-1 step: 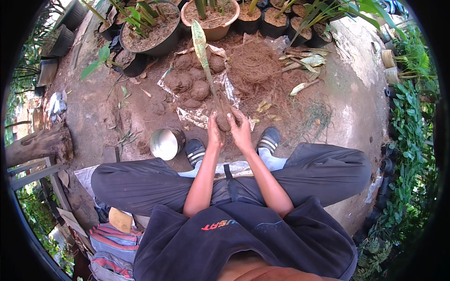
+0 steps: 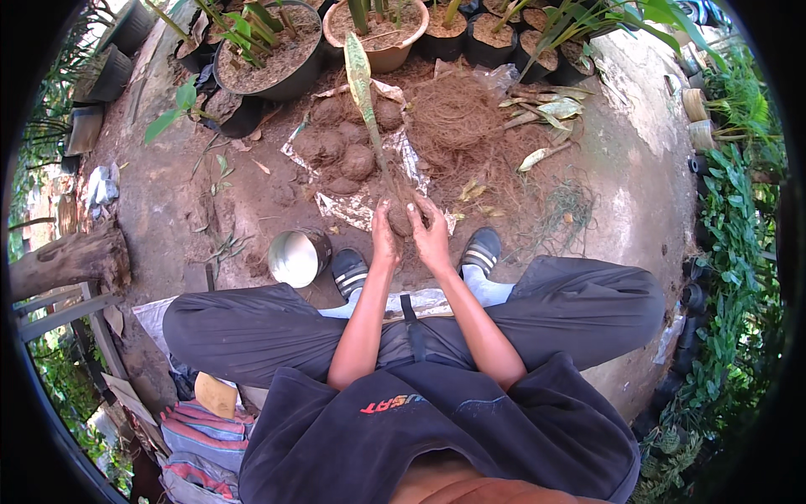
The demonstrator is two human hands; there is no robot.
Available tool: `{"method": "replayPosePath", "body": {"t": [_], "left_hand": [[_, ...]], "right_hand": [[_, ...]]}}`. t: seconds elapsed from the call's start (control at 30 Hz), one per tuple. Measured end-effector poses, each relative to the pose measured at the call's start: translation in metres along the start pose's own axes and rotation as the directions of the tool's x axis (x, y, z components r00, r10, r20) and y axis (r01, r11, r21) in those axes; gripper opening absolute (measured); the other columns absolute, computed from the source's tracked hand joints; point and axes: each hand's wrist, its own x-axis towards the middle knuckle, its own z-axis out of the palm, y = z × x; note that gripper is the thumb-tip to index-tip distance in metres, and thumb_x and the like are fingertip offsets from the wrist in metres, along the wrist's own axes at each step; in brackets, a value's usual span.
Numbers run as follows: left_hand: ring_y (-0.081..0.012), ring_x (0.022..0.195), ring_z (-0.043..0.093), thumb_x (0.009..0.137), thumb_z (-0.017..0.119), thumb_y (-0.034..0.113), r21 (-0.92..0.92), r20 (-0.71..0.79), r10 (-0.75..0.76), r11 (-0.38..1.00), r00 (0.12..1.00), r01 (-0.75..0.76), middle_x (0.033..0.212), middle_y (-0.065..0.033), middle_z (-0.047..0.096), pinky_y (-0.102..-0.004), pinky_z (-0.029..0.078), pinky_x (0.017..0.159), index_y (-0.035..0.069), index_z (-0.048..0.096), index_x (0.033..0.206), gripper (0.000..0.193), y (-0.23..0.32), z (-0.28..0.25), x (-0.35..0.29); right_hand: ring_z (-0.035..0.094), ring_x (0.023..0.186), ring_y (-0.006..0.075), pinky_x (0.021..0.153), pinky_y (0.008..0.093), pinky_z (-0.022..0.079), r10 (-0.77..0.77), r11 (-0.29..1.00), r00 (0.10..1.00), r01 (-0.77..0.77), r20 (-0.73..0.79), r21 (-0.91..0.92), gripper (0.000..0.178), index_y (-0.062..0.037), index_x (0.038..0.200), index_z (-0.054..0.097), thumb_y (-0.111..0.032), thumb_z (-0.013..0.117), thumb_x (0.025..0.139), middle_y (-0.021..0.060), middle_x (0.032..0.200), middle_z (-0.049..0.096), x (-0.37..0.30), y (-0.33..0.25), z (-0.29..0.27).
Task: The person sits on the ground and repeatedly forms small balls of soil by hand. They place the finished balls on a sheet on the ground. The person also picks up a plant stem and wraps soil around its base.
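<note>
Between my two hands is a ball of wet soil (image 2: 400, 220) at the base of a plant with one long, mottled green leaf (image 2: 358, 80). The leaf points away from me and leans a little left. My left hand (image 2: 385, 235) is pressed to the left side of the ball, its fingers close together. Around the right side curves my right hand (image 2: 430, 231), thumb toward the stem. Just beyond lie several brown soil balls (image 2: 359, 161) on a muddy, crumpled sheet (image 2: 342, 206). A heap of brown fibre (image 2: 453, 118) sits to their right.
A metal can (image 2: 300, 257) stands left of my left foot. Potted plants (image 2: 269, 71) line the far edge, with dry leaves (image 2: 556, 109) near the fibre. A log (image 2: 71, 262) juts in at left; a striped cloth bag (image 2: 201, 441) lies low left.
</note>
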Motion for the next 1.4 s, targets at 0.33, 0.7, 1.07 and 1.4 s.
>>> {"method": "replayPosePath", "body": {"t": [0.33, 0.7, 1.07, 1.4], "left_hand": [[-0.0198, 0.131, 0.032, 0.101, 0.035, 0.034, 0.334, 0.113, 0.089, 0.935, 0.99, -0.122, 0.141, -0.0096, 0.034, -0.034, 0.024, 0.11, 0.008, 0.025, 0.143, 0.051, -0.015, 0.021, -0.02], [-0.0137, 0.109, 0.048, 0.094, 0.051, 0.019, 0.106, -0.066, -0.048, 0.993, 0.997, 0.055, 0.115, -0.005, 0.049, -0.0307, 0.039, 0.096, 0.006, 0.051, 0.117, 0.026, 0.014, 0.038, -0.021], [-0.017, 0.109, 0.053, 0.096, 0.046, 0.022, -0.021, -0.052, -0.027, 0.999, 0.998, 0.026, 0.117, -0.0066, 0.054, -0.0328, 0.043, 0.097, 0.006, 0.049, 0.123, 0.031, 0.021, 0.049, -0.026], [-0.0154, 0.102, 0.057, 0.098, 0.045, 0.023, -0.093, -0.052, -0.081, 0.993, 0.995, 0.076, 0.111, -0.0057, 0.058, -0.0317, 0.046, 0.092, 0.007, 0.05, 0.119, 0.027, 0.015, 0.043, -0.03]], "right_hand": [[0.056, 0.1, 0.0157, 0.09, 0.0289, 0.042, 0.135, 0.951, 0.985, -0.099, -0.104, 0.291, 0.033, 0.0046, 0.112, 0.059, -0.022, 0.059, 0.092, 0.0106, 0.107, 0.063, 0.016, 0.016, -0.008], [0.054, 0.093, 0.0116, 0.085, 0.0274, 0.043, 0.226, 0.832, 0.974, -0.178, -0.029, 0.525, 0.018, -0.0009, 0.103, 0.059, -0.012, 0.06, 0.089, 0.0027, 0.098, 0.059, 0.011, 0.008, -0.009], [0.055, 0.101, 0.0193, 0.088, 0.0307, 0.042, -0.252, 0.968, 0.962, 0.25, -0.102, -0.034, 0.026, -0.0002, 0.102, 0.057, -0.007, 0.069, 0.08, 0.0105, 0.106, 0.058, 0.003, -0.015, -0.001], [0.058, 0.087, 0.0143, 0.08, 0.0274, 0.044, -0.159, 0.982, 0.981, 0.169, -0.115, 0.087, 0.012, 0.0025, 0.09, 0.061, -0.004, 0.066, 0.081, 0.0072, 0.089, 0.061, 0.004, -0.012, -0.003]]}}
